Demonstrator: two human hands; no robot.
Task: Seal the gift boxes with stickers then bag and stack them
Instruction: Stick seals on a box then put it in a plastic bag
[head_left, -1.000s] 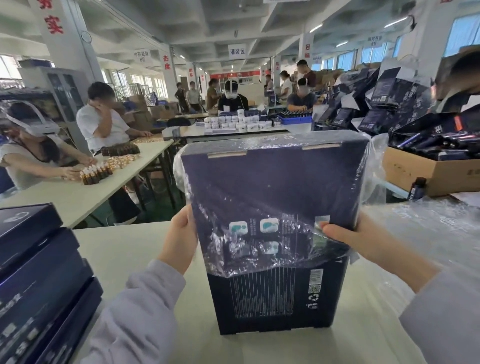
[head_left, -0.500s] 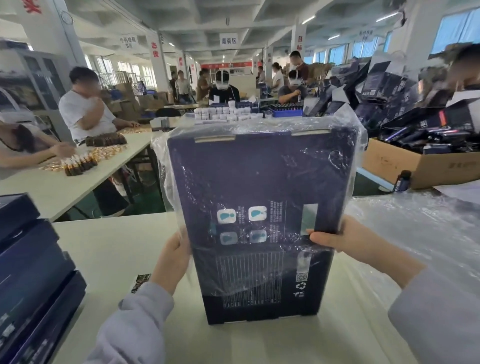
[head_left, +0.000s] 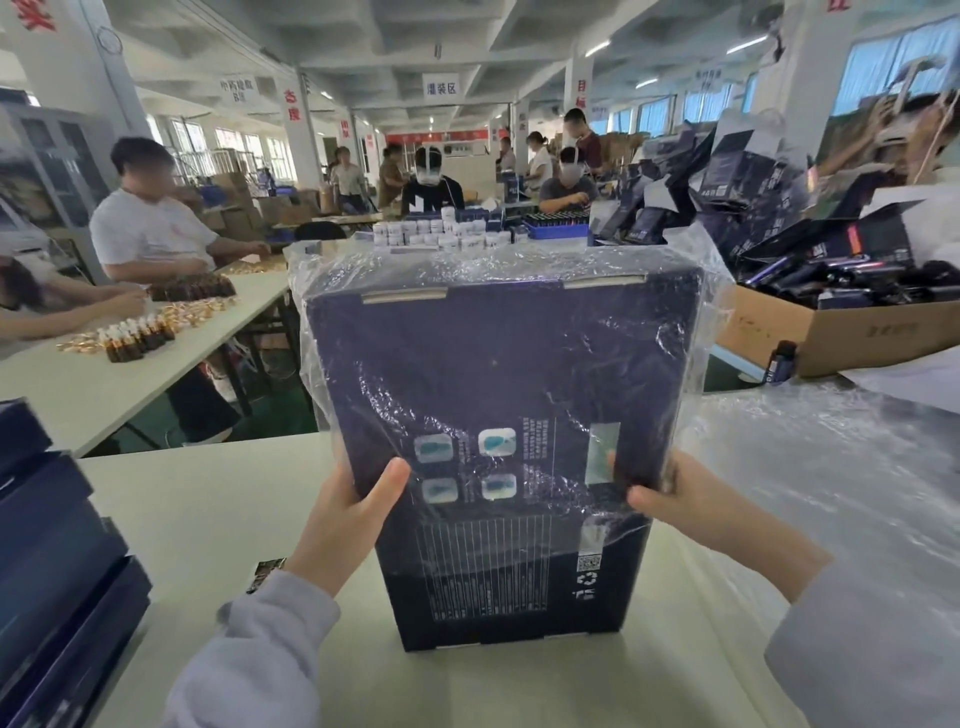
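Note:
A dark navy gift box (head_left: 498, 364) stands upright on the pale table (head_left: 208, 509) in front of me. A clear plastic bag (head_left: 322, 270) covers its upper two thirds; the bag's lower edge crosses the box near my hands. My left hand (head_left: 343, 514) grips the box's left edge, thumb on the printed face over the plastic. My right hand (head_left: 675, 499) grips the right edge with the bag's edge under its thumb. The bottom third of the box is bare.
A stack of navy boxes (head_left: 57, 571) lies at my left. A small sticker sheet (head_left: 265, 574) sits near my left sleeve. Loose clear bags (head_left: 831, 467) spread on the right. Beyond them stands a cardboard carton (head_left: 831, 332) of dark items. Other workers sit at tables behind.
The bag has slid further down the box. My left thumb has come round onto the box's front. Both hands sit lower on the box sides.

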